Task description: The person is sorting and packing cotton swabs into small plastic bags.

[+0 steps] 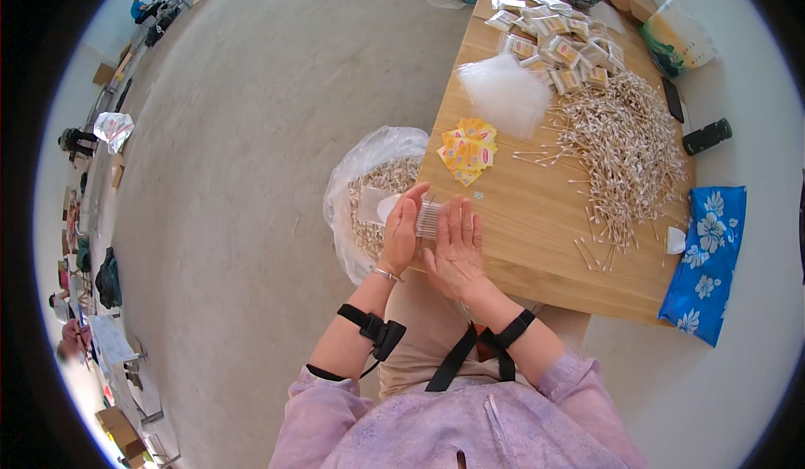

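Note:
A row of cotton swabs (pixel 428 219) lies between my two hands at the table's near left corner. My left hand (pixel 402 233) is upright along one end of the swabs, thumb and fingers closed against them. From the other end, my right hand (pixel 457 255) presses with its fingers straight and close together, partly covering them. Beside my left hand is a pale, partly clear piece (pixel 371 206); I cannot make out its kind. Below it, a clear plastic bag (pixel 338 192) full of loose swabs stands left of the table. Yellow printed cards (pixel 468 152) lie just beyond my hands.
On the wooden table (pixel 537 251) are a large heap of swabs (pixel 625 150), clear empty bags (pixel 506 93) and several filled packets (pixel 558 46). Along the right edge are a blue floral pouch (pixel 708 259), a dark cylinder (pixel 707 136) and a phone-like black slab (pixel 672 98).

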